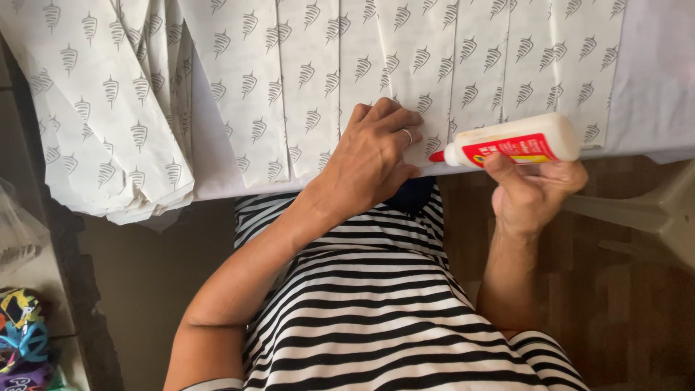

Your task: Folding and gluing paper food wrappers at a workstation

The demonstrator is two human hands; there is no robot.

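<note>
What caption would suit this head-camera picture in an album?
Left hand presses printed paper sheets flat while right hand holds a glue bottle at their edge.

Cut off by the top edge: the row of printed paper sheets [405, 58] and the stack of sheets [108, 108] at the left. Hidden under the left hand [369, 156]: part of the sheets' lower edge. Too blurred to identify: the colourful object [22, 337] at the lower left corner.
</note>
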